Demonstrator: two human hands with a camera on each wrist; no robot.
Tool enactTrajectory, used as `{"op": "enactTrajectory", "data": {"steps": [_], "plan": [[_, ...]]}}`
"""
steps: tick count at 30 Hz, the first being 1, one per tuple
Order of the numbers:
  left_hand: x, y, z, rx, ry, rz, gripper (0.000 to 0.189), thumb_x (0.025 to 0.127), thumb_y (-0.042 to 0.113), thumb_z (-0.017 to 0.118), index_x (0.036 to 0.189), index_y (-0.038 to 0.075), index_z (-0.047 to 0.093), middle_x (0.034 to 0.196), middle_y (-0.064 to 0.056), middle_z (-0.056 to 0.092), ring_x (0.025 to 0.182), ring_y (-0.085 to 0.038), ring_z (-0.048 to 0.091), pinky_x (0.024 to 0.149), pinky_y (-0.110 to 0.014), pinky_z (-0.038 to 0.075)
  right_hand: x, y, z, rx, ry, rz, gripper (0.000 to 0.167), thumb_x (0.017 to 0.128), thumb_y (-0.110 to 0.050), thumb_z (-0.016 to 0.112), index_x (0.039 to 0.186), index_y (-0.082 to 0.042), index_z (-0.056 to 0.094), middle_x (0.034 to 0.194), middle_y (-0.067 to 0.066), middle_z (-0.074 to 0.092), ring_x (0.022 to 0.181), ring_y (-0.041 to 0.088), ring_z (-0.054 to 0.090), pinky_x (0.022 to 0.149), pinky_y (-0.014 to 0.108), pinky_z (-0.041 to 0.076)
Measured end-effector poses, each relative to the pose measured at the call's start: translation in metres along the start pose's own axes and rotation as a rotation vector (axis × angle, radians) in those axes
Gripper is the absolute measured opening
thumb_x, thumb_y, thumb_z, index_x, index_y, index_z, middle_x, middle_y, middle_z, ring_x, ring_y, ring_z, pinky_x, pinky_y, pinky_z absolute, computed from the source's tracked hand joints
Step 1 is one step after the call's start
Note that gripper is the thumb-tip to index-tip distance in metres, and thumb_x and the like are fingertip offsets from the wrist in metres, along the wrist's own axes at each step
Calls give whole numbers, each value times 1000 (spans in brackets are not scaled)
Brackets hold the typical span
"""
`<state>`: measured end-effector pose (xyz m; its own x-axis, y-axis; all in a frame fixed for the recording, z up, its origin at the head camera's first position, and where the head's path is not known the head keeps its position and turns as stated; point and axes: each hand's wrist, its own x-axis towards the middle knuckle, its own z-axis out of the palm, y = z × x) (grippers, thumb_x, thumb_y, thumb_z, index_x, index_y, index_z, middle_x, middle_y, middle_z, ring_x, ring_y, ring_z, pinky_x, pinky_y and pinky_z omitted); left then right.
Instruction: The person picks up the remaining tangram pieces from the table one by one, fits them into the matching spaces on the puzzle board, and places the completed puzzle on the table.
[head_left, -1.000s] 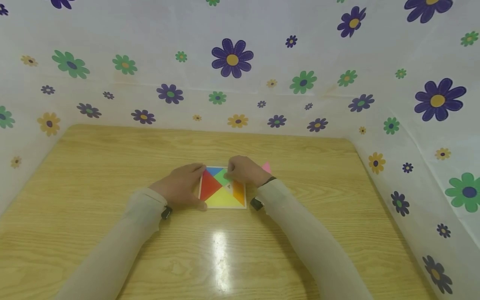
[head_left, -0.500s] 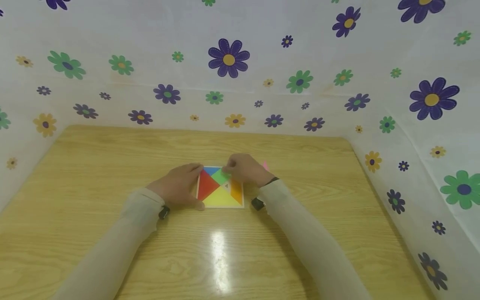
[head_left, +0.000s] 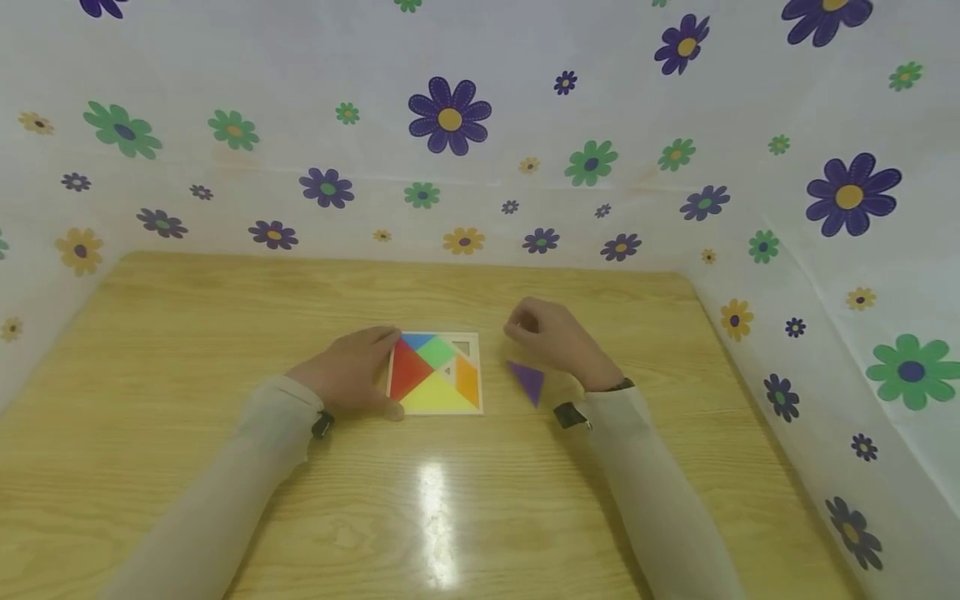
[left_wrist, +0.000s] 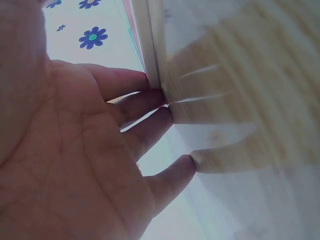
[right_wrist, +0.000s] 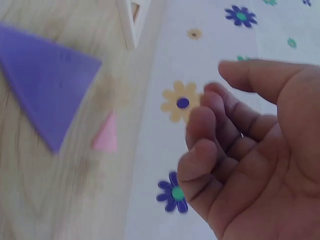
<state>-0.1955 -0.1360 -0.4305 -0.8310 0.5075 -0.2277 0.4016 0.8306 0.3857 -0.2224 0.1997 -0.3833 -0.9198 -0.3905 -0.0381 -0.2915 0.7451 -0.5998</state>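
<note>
A white-framed tangram board (head_left: 441, 413) lies on the table, holding red, yellow, blue, green and orange pieces. Bare gaps show at its upper right corner and near its middle. My left hand (head_left: 347, 373) grips the board's left side, thumb at the lower corner and index finger at the upper one; in the left wrist view, fingertips meet the board's edge (left_wrist: 150, 45) and the tabletop. To the right, my right hand (head_left: 561, 340) hovers with loosely bent fingers around nothing, just beyond a purple triangle (head_left: 529, 382). A small pink triangle (right_wrist: 107, 136) lies nearby, hidden in the head view.
A glossy wood-grain table (head_left: 337, 500) carries everything. White cloth (head_left: 300, 83) printed with flowers rises along its back and both sides. Dark straps circle both wrists over pale sleeves.
My right hand has come off the board's green piece and moved right. The board's upper right gap and the purple triangle are uncovered. My left hand keeps its place on the board.
</note>
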Motion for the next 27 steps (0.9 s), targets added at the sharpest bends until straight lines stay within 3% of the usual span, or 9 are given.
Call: {"op": "enactTrajectory", "data": {"steps": [8,20,27], "plan": [[-1,-4,0,-5,-3,-2,124,74,66,83,164,4,24,169,-14,26,155,-38,25,125,-54,25,-12,17,-10,-41,20,58,17,103,-28,62,107,-13,69,92,4,65,83,22,56,74,37,49],[2,-3,0,-21,-15,-33,121,73,66,83,164,10,26,169,-9,28,155,-35,26,125,-54,27,-12,24,-7,-53,-15,99,16,104,-31,62,105,-15,69,94,3,66,83,22,58,73,37,51],[-1,-2,-2,-3,10,16,120,75,62,84,163,3,26,168,-16,29,154,-39,27,125,-54,26,-13,23,-5,-66,-68,77,16,103,-27,61,104,-14,71,89,2,66,80,21,57,72,36,50]]}}
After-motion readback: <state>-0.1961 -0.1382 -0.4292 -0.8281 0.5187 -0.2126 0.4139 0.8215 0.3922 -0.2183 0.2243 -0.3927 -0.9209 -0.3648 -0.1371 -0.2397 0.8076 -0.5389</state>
